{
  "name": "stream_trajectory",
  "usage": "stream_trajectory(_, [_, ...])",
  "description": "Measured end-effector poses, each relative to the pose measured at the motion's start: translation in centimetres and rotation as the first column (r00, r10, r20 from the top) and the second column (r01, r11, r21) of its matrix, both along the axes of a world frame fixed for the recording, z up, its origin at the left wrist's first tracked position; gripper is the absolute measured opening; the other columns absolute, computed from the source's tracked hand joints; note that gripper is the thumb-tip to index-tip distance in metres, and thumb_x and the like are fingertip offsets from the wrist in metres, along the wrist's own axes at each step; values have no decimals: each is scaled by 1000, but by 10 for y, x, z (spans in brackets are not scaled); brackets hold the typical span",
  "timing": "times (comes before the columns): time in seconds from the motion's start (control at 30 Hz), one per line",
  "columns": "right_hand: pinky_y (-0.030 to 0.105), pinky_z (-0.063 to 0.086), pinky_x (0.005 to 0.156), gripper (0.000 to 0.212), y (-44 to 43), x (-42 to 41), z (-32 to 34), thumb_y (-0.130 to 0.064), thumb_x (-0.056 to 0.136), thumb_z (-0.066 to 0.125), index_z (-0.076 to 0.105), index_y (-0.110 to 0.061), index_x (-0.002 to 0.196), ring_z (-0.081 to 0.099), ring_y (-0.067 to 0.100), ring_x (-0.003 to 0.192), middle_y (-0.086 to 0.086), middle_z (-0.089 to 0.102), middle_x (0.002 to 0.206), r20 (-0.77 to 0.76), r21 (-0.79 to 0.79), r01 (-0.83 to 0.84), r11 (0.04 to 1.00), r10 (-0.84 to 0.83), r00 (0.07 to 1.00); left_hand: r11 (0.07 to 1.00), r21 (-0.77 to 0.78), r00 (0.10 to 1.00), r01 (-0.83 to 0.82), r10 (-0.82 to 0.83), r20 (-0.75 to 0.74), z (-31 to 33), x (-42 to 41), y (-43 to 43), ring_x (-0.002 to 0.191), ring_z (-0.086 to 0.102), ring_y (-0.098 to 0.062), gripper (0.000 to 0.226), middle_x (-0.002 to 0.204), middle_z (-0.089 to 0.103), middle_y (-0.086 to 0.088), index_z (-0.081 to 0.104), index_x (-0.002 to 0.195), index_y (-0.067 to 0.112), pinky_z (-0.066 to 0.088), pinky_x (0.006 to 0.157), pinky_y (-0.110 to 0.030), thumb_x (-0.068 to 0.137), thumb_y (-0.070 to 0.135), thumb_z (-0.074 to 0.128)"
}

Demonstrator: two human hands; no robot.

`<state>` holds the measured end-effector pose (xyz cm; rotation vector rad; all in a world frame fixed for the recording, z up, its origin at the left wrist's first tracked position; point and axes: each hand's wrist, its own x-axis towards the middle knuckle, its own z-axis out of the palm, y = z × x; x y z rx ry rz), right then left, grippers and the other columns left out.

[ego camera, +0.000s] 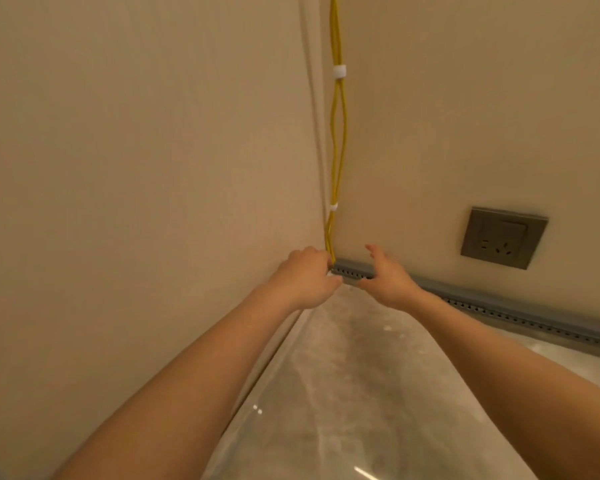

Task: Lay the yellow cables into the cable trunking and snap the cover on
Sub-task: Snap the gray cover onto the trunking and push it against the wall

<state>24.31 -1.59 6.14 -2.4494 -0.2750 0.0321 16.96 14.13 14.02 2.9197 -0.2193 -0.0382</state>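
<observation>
Two walls (118, 168) meet; left hand (305, 282) grips yellow cables (336, 133), right hand (388, 278) spread open at trunking (534, 320), glossy floor (361, 393).

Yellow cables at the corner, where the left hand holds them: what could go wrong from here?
1. The yellow cables turn sharply where the left hand grips them at the end of the trunking; they may kink.
2. They bow apart between the white ties, so slack might spring out of the trunking later.
</observation>
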Motion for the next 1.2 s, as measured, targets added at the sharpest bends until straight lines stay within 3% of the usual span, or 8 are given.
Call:
stream_trajectory(0.13, [46, 37, 102, 62, -13, 27, -23, -28, 89, 54, 24, -18, 142, 40, 30, 127, 9, 40, 142, 113, -209, 4, 978, 20, 993, 948, 318, 978, 20, -84, 191, -18, 48, -10, 137, 19, -31, 45, 140, 39, -10, 46, 129, 12, 14, 113, -50, 91, 37, 46])
stream_trajectory(0.23, [40, 33, 101, 49, -24, 40, -46, -27, 88, 52, 37, -19, 135, 40, 26, 125, 4, 48, 136, 201, -298, 25, 954, 37, 979, 832, 547, 941, 97, -256, 223, -41, 77, -14, 142, 8, -30, 46, 147, 29, -14, 38, 135, 5, 2, 116, -46, 92, 19, 42])
stream_trajectory(0.37, [37, 36, 88, 32, -32, 46, -70, -25, 82, 59, 58, -19, 114, 51, 25, 107, 1, 62, 112, 399, -333, 88, 939, 56, 915, 694, 697, 895, 182, -410, 174, -59, 117, -15, 140, 15, -35, 42, 143, 35, -21, 36, 134, -3, -4, 116, -44, 95, 8, 26])
stream_trajectory(0.43, [37, 37, 79, 30, -32, 48, -79, -22, 74, 71, 65, -15, 103, 58, 28, 93, 4, 66, 98, 508, -314, 121, 942, 59, 860, 632, 751, 884, 189, -443, 151, -64, 128, -15, 136, 24, -38, 39, 138, 42, -22, 48, 127, -1, -4, 116, -45, 94, 8, 30])
stream_trajectory(0.57, [36, 32, 70, 31, -36, 56, -95, -23, 69, 77, 67, -14, 98, 60, 28, 79, 5, 67, 90, 679, -319, 170, 933, 100, 728, 623, 762, 887, 178, -436, 150, -70, 144, -19, 116, 42, -33, 32, 114, 56, -15, 65, 106, 7, 13, 115, -43, 89, 11, 38])
stream_trajectory(0.67, [36, 33, 68, 29, -39, 59, -101, -16, 71, 76, 68, -15, 99, 58, 28, 75, 4, 67, 90, 744, -334, 189, 924, 135, 654, 576, 797, 847, 183, -504, 170, -67, 150, -22, 100, 52, -28, 27, 95, 63, -7, 69, 92, 13, 35, 99, -36, 84, 13, 43])
stream_trajectory(0.87, [35, 32, 66, 19, -38, 59, -101, -12, 76, 75, 70, -15, 94, 58, 26, 68, 4, 64, 73, 771, -272, 176, 946, 105, 628, 538, 817, 838, 209, -529, 133, -75, 160, -22, 100, 46, -32, 27, 98, 60, -13, 67, 96, 8, 33, 94, -45, 88, 11, 41])
stream_trajectory(1.2, [33, 44, 61, 11, -38, 56, -96, -12, 80, 68, 73, -11, 90, 59, 26, 62, 4, 66, 71, 791, -213, 103, 972, 110, 601, 503, 815, 828, 289, -559, 51, -80, 162, -21, 103, 42, -32, 25, 99, 58, -14, 64, 100, 3, 33, 91, -48, 88, 5, 42])
